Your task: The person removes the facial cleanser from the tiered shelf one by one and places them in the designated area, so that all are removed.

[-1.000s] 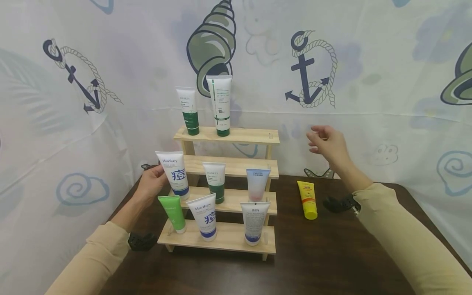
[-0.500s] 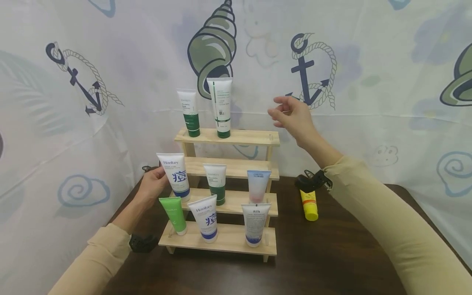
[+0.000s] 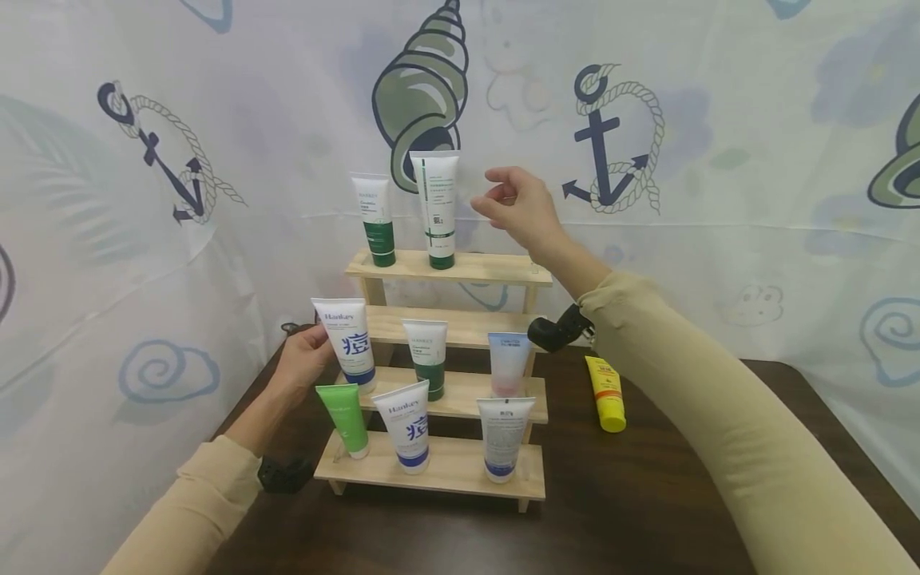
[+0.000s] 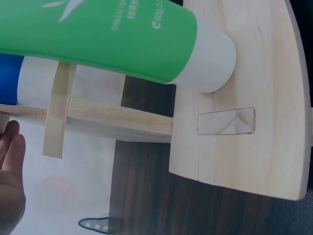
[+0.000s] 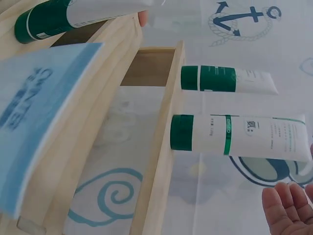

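Note:
My left hand (image 3: 305, 359) is at the left side of a tiered wooden rack (image 3: 470, 465), beside a white-and-blue tube (image 3: 346, 339). Its visible fingers look fairly straight in the left wrist view and reach toward the rack's end; their tips are partly hidden. My right hand (image 3: 523, 209) hovers above the top shelf with loosely bent fingers, holding nothing. Just left of it stands a tall white-and-green tube (image 3: 438, 209), apart from the fingers. A smaller white-and-green tube (image 5: 225, 79) stands beside the tall one on that shelf.
Lower shelves carry a green tube (image 3: 345, 419), another white-and-blue tube (image 3: 404, 427), a grey tube (image 3: 505, 439), a white-and-green tube (image 3: 427, 357) and a light-blue tube (image 3: 509, 363). A yellow tube (image 3: 606, 394) lies on the dark table (image 3: 618, 495). A patterned cloth (image 3: 719, 279) hangs behind.
My right hand has moved left and upward from the right side of the rack to beside the tall tube. My left hand stays at the rack's left side.

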Demonstrator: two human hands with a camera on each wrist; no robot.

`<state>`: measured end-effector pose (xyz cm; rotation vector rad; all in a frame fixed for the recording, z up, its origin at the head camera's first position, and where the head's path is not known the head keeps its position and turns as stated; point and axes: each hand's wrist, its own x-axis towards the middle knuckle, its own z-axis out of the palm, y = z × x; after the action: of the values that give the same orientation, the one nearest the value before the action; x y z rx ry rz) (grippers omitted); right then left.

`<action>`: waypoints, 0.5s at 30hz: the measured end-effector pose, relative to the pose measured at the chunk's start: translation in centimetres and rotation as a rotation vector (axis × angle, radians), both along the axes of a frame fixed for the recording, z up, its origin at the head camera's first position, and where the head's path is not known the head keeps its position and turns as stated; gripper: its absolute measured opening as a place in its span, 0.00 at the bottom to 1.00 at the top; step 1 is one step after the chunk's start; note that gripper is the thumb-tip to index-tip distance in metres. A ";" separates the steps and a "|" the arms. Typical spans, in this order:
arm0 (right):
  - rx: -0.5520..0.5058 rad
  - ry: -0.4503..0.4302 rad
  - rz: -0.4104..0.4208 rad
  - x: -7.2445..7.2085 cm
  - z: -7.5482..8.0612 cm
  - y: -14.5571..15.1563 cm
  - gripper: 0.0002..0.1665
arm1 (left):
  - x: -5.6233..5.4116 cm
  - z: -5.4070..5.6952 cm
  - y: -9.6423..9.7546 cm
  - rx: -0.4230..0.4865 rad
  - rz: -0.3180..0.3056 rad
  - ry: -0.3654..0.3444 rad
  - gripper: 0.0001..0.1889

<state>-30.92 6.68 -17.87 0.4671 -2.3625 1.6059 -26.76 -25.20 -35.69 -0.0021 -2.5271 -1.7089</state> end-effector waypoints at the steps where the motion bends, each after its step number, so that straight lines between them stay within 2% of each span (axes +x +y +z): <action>1: 0.005 -0.010 -0.001 -0.2 0.0 -0.3 0.29 | -0.1 0.0 0.0 -0.001 0.000 -0.001 0.28; 7: 0.015 -0.064 -0.002 -1.3 0.2 -1.5 0.32 | -0.2 -0.4 -0.1 -0.011 0.006 -0.008 0.28; 15: 0.038 -0.067 0.003 -2.3 0.6 -2.6 0.33 | -0.1 -0.2 0.0 -0.013 0.011 -0.006 0.28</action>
<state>-33.26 4.10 -17.25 0.4312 -2.4467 1.6046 -26.85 -25.18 -35.84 0.0153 -2.5379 -1.6907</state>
